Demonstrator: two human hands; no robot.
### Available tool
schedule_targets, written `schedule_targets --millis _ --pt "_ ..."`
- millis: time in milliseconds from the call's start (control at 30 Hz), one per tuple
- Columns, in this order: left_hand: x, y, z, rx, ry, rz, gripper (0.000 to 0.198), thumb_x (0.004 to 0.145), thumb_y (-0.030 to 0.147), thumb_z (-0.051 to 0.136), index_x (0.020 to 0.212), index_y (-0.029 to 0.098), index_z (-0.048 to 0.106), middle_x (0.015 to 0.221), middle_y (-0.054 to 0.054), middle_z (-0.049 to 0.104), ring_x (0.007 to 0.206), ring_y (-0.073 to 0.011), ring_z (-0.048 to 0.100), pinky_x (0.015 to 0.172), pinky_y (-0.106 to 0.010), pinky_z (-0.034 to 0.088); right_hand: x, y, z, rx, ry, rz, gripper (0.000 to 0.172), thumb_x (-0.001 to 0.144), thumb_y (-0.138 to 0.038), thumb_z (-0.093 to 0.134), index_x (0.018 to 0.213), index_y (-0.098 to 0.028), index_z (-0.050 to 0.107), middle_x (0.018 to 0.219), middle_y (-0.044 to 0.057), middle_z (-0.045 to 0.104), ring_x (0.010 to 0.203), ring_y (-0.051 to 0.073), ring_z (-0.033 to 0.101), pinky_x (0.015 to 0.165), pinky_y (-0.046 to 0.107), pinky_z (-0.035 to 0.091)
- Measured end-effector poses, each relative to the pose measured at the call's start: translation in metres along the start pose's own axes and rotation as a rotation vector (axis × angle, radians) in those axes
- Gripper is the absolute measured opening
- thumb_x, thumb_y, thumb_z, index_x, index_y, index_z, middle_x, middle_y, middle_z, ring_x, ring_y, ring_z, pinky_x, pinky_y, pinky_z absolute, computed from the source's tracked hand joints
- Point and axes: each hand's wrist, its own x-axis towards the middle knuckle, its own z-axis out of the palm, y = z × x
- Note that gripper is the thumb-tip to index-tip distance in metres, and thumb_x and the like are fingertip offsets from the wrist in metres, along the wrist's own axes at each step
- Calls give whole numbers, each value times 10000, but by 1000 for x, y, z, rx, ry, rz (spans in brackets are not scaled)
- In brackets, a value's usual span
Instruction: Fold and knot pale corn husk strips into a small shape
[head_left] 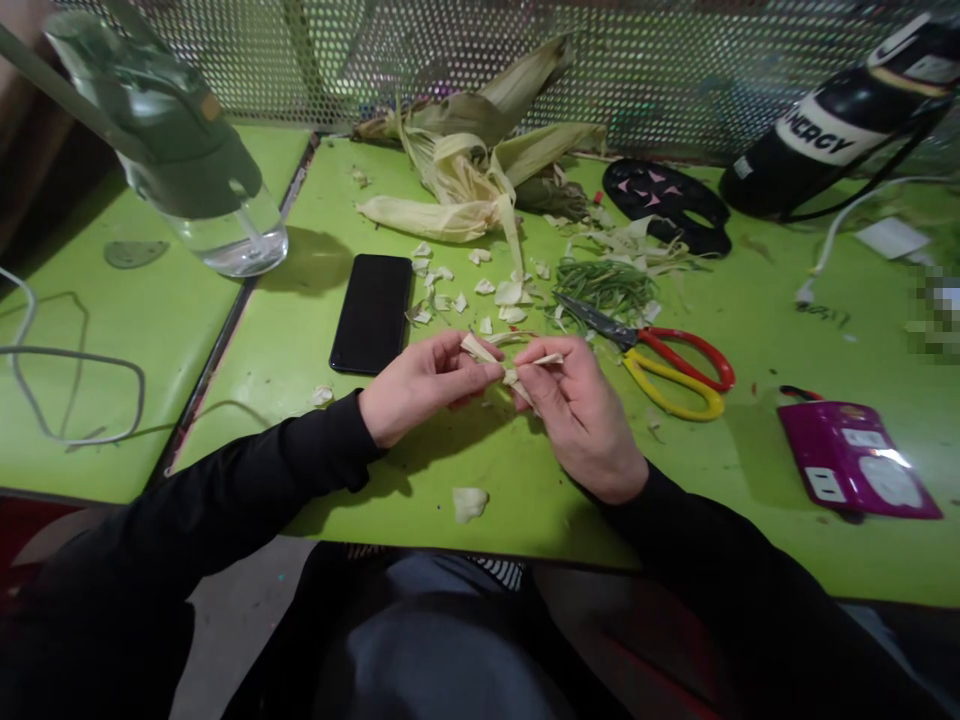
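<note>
Both my hands meet over the green table, pinching pale strips of corn husk (480,349). My left hand (431,385) is closed on one strip between thumb and fingers. Thumb and fingertips of my right hand (574,410) press together on folded husk, its ends sticking out on both sides. Just beyond lie cut husk scraps (510,293) and a heap of thin green strips (609,286). Scissors with one red and one yellow handle (675,372) rest partly open to the right of my right hand. Whole corn husks (457,185) are piled farther back.
A black phone (371,313) lies left of the scraps. At the back left stands a water bottle (202,190); a black bottle (817,135) leans at the back right, beside a black palette (664,205). A purple packet (855,458) and a white cable (832,230) are on the right.
</note>
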Motion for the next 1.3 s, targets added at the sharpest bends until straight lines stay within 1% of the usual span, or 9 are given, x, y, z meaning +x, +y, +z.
schedule_targets --millis 100,200,400,567,700,767,900,1100,1300 --pt "-1 -2 3 -87 13 -108 50 856 103 591 818 120 564 663 21 616 556 -47 547 564 -175 430 -1 2 1 -35 74 -13 114 980 -355 485 1026 -252 496 701 -39 547 615 116 544 586 274 425" --pt "-1 -6 4 -121 14 -142 64 851 112 595 800 119 557 669 13 623 555 -47 545 566 -179 426 0 1 1 -63 66 1 121 971 -365 502 1007 -250 499 704 -34 555 616 123 548 596 286 430" --pt "0 -8 4 16 48 22 55 818 105 587 769 130 581 590 54 532 498 -39 423 514 -184 345 4 -4 -1 17 46 85 169 961 -413 506 983 -252 551 630 -45 470 529 116 459 512 271 371" --pt "-3 -6 5 47 27 123 146 764 115 666 903 130 625 585 82 448 515 -39 395 513 -192 321 3 -3 0 126 55 115 174 936 -419 557 1007 -261 573 604 -54 431 496 106 374 464 260 301" --pt "-1 -15 5 1 -70 138 354 701 182 783 999 140 597 639 57 581 559 -64 532 571 -211 407 5 -3 2 226 11 156 263 912 -440 595 1073 -250 509 587 -76 462 509 103 440 491 252 352" --pt "1 -20 4 -28 -108 156 339 716 212 783 974 135 578 717 8 667 637 -99 617 624 -231 456 6 -4 3 287 -15 201 297 902 -464 601 1065 -242 487 575 -87 456 497 95 440 478 242 344" --pt "2 -24 4 14 -103 228 254 796 279 724 941 132 576 730 -5 673 673 -106 621 681 -255 481 6 -5 7 382 -15 243 327 879 -485 624 1023 -243 458 574 -90 484 483 83 433 448 229 311" --pt "1 -22 1 233 7 297 220 839 285 670 962 135 566 603 61 519 524 -61 454 509 -206 364 6 -7 5 424 -1 239 373 859 -442 664 1082 -269 419 535 -109 464 441 94 389 423 242 277" --pt "2 -14 -6 272 2 322 197 862 300 647 939 139 565 655 38 536 570 -60 487 538 -195 394 6 -11 -3 361 -13 214 390 879 -406 646 1162 -260 421 537 -112 445 446 93 390 435 246 329"
